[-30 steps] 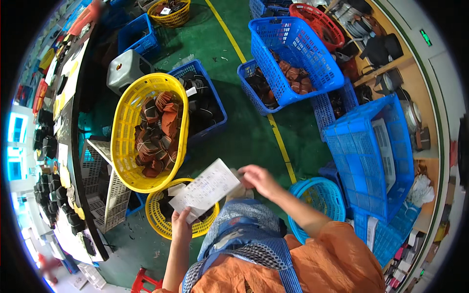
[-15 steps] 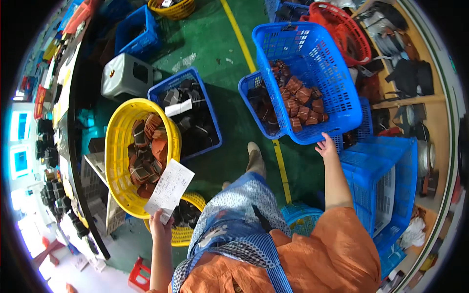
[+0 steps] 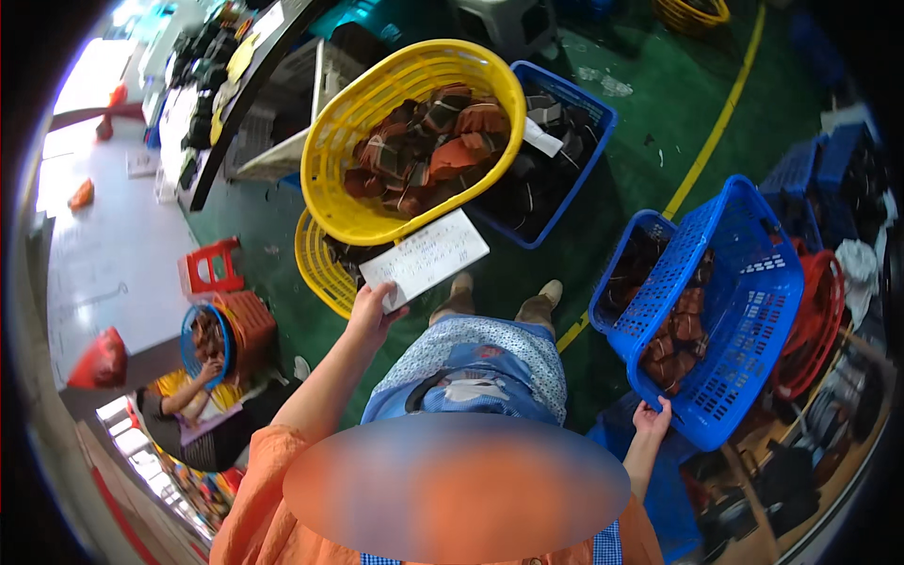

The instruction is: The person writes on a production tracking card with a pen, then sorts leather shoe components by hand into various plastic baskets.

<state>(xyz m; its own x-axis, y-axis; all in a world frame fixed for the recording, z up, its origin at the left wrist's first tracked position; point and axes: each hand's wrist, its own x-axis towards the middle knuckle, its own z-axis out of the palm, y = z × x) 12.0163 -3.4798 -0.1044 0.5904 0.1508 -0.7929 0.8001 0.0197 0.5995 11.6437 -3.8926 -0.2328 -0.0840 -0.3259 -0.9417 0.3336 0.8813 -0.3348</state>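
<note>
A white sheet of paper with handwriting (image 3: pixel 435 256) is pinched in my left hand (image 3: pixel 379 309), in front of my body. Beyond it, a yellow oval basket (image 3: pixel 325 202) holds bundled brown and dark pieces tied with thin bands. My right hand (image 3: pixel 650 416) is closed on the near rim of a large blue perforated basket (image 3: pixel 744 348). This basket leans at a tilt, with brown bundles (image 3: pixel 676 341) gathered in its lower part. Part of my right fingers is hidden by the rim.
A blue crate (image 3: pixel 607 118) of dark bundles stands behind the yellow basket, and a smaller yellow basket (image 3: pixel 311 268) sits partly under it. A seated person (image 3: pixel 193 414) works at lower left beside a red stool (image 3: pixel 209 266). A yellow line (image 3: pixel 720 122) crosses the green floor.
My view has swung left, bringing the seated person into sight, and the baskets appear shifted. The paper stays in my left hand; my right hand remains at the blue basket's rim.
</note>
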